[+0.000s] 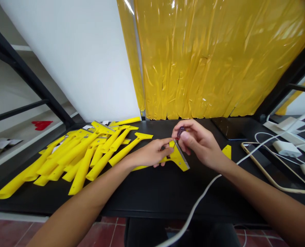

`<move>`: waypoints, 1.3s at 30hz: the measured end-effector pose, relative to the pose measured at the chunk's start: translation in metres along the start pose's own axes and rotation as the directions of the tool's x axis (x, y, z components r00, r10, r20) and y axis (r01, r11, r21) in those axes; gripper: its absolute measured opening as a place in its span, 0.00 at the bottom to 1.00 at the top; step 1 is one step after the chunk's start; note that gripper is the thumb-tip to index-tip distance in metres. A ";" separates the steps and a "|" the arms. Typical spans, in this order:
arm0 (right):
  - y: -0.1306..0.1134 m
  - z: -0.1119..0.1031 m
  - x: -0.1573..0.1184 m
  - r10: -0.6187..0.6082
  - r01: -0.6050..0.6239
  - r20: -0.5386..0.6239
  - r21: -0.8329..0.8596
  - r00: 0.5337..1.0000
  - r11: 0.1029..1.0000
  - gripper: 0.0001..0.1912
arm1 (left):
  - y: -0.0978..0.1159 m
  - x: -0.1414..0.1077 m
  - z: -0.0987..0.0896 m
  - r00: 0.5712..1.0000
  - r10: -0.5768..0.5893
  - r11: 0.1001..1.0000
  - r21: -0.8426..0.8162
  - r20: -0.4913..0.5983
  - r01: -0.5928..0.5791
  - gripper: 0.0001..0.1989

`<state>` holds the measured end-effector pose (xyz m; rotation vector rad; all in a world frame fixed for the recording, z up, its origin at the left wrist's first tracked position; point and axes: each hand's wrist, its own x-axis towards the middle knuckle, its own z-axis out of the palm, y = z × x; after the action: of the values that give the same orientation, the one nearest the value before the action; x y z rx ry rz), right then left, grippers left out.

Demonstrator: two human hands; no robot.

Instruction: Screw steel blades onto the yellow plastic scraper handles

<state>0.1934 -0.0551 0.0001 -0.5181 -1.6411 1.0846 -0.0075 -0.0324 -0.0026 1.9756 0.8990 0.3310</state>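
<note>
My left hand [152,152] is closed around a yellow scraper [180,160] with a metal blade along its wide edge and small screws in its head. In my right hand [200,142] is a screwdriver [181,132] with a dark handle, gripped between thumb and fingers. Its thin shaft slants down to the scraper's head, close to my left fingertips; whether the tip sits in a screw I cannot tell. A heap of yellow scrapers [77,154] lies left of my left hand. Part of another yellow piece [227,151] shows behind my right wrist.
Right of my arm, a phone in a pale case [276,168], a white charger [286,148] and loose cables lie on the black table [183,199]. A dark tablet-like device [228,127] lies farther back. A white cable [206,192] crosses over my right forearm. Yellow plastic sheeting [198,61] hangs behind.
</note>
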 end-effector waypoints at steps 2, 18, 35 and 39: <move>-0.001 0.001 -0.001 -0.032 0.031 -0.017 -0.061 0.999 0.998 0.08 | 0.000 0.002 -0.001 1.000 0.010 0.999 -0.040 -0.020 -0.010 0.19; 0.002 0.002 0.000 -0.077 0.027 -0.242 -0.206 0.967 0.978 0.06 | 0.001 0.005 -0.006 0.998 -0.054 0.956 -0.288 0.034 0.061 0.23; 0.001 0.005 0.001 0.043 -0.048 -0.158 -0.026 0.987 0.999 0.13 | -0.009 0.010 -0.005 0.997 -0.079 0.899 -0.430 0.026 0.083 0.16; 0.004 0.007 0.001 0.069 -0.050 -0.197 0.100 0.978 0.994 0.11 | -0.011 0.011 -0.004 0.994 -0.105 0.898 -0.431 -0.008 0.091 0.15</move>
<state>0.1862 -0.0548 -0.0031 -0.5973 -1.3997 1.1107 -0.0068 -0.0183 -0.0105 1.5155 0.8570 0.4608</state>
